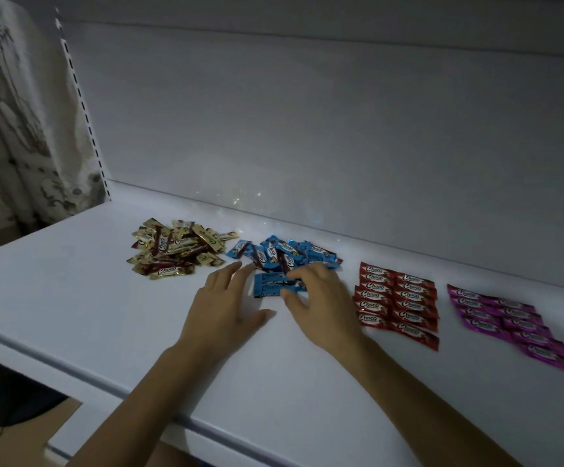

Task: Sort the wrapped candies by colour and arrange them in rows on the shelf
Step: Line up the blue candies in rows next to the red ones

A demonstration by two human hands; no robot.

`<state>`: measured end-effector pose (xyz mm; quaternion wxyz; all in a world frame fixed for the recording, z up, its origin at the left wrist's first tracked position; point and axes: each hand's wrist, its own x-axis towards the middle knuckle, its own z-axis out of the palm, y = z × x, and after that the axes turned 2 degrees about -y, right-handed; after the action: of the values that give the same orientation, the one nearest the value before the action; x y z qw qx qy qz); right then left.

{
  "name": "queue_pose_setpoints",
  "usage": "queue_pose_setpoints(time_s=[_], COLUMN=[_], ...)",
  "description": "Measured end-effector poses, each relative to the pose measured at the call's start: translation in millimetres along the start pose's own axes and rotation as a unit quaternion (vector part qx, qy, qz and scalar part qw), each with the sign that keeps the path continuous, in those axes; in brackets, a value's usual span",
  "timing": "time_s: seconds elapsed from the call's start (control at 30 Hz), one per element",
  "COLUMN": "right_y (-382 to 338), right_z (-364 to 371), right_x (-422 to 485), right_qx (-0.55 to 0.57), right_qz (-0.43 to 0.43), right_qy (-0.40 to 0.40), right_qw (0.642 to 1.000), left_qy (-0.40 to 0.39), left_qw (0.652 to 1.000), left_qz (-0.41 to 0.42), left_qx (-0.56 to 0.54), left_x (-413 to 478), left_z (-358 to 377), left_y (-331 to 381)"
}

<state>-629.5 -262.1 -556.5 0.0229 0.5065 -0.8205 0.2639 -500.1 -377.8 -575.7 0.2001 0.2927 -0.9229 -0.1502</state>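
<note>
- The red candies (397, 299) and magenta candies (509, 323) sit in neat double columns on the right side of the shelf (72, 298), so I'd call those two colours done.
- Blue is the one in progress. The blue pile (287, 254) is a loose heap near the back, and just in front of it lie the flat blue candies (274, 286), the start of a new block. It looks like two or three of them, but the light's too dim to count for sure.
- The right hand (317, 305) has its thumb and curled fingers pinching the right end of those flat ones, probably to square them up.
- The left hand (221, 306) is spread open and holds nothing. Its palm is down on the shelf, with the fingertips right at the left end of the same candies, acting as a stop so they line up.
- The gold pile (176, 251) is a heap on the left, not yet sorted into rows.
- The shelf itself is plain white and smooth, with a pale back panel (307, 129) and a slotted upright (82, 106) at the left corner.
- The room's pretty dark. There's a patterned curtain (14, 129) off to the left.
</note>
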Motion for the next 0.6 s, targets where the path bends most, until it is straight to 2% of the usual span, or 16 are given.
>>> queue_pose_setpoints(time_s=[0.33,0.47,0.6], right_y=[26,22,23], right_z=[31,45,49], right_x=[87,92,84], right_qx=[-0.094,-0.079,-0.083], right_qz=[0.186,0.209,0.188], right_qy=[0.036,0.022,0.0], right_qw=[0.977,0.974,0.979], left_qy=[-0.007,-0.02,-0.037], left_qw=[0.999,0.999,0.999], left_qz=[0.031,0.03,0.013], left_qx=[-0.019,-0.018,-0.013], left_x=[5,6,7], left_z=[8,7,6], left_y=[-8,-6,-6])
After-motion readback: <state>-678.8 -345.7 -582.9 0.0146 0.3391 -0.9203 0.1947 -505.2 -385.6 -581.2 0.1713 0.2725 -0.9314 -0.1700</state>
